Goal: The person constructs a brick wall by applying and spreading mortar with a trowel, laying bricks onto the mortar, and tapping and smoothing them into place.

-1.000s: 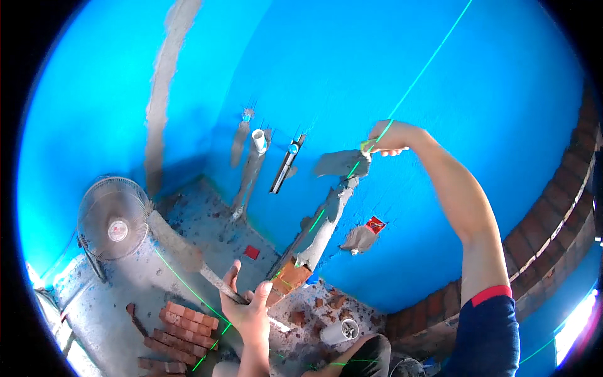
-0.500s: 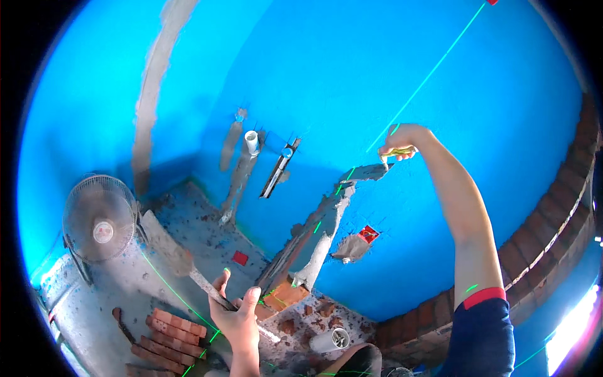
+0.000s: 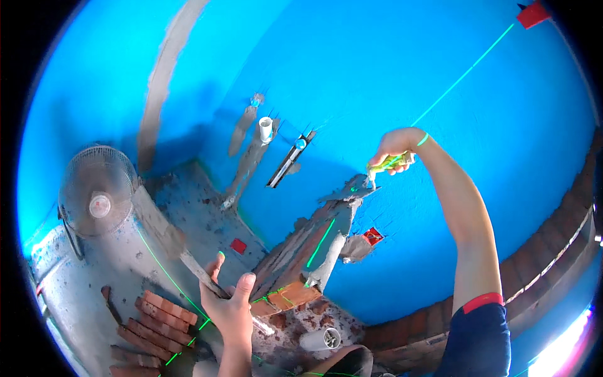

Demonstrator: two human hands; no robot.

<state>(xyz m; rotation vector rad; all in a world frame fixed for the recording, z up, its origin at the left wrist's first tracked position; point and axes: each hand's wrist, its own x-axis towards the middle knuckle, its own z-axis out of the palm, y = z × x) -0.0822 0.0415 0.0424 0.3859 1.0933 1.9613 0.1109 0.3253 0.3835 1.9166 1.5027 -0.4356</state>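
Note:
My right hand (image 3: 396, 152) is closed round the yellow-green handle of a trowel (image 3: 352, 188). The trowel's grey, mortar-smeared blade lies over the far upper end of a low brick wall (image 3: 295, 251), whose edge is coated in wet mortar (image 3: 331, 251). Bare orange brick (image 3: 289, 296) shows at the wall's near end. Lower left, my left hand (image 3: 229, 308) holds the handle of a long, mortar-caked flat-bladed tool (image 3: 157, 220). Its thumb and one finger stick up, while the handle crosses the palm; the other fingers are mostly hidden.
A floor fan (image 3: 99, 188) stands at left, with stacked bricks (image 3: 157, 320) below it. A white cylindrical container (image 3: 320, 339) lies near my knee. Pipe stub (image 3: 266, 129), leaning level-like bar (image 3: 290, 160) and red wall box (image 3: 372, 236) are by the blue wall. Green laser lines cross the scene.
The trowel blade has tilted and shifted left and downward along the wall top with my right hand. My left hand still grips its tool. The whole view has shifted slightly.

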